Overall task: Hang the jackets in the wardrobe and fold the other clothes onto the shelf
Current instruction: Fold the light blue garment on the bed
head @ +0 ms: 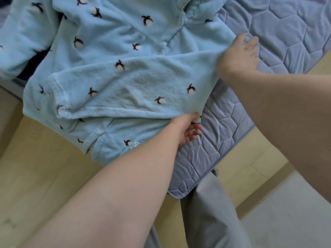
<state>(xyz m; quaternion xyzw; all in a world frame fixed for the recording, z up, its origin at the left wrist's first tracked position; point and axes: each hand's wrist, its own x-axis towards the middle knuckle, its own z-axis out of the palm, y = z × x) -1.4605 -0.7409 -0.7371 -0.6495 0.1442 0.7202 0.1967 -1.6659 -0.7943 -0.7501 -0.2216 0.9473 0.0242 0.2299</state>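
- A light-blue fleece top point(111, 33), dotted with dark sprigs on white balls, lies spread flat on the bed point(286, 24).
- Its sleeve point(125, 86) is folded across the front, reaching leftward away from the fingers.
- The top's side edge runs from the right fingers point(250, 44) down to the left fingers point(192, 133).

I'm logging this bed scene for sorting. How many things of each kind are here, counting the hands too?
light blue fleece top: 1
dark navy cloth, mostly hidden under it: 1
quilted mattress pad: 1
hands, left hand and right hand: 2
Total: 5
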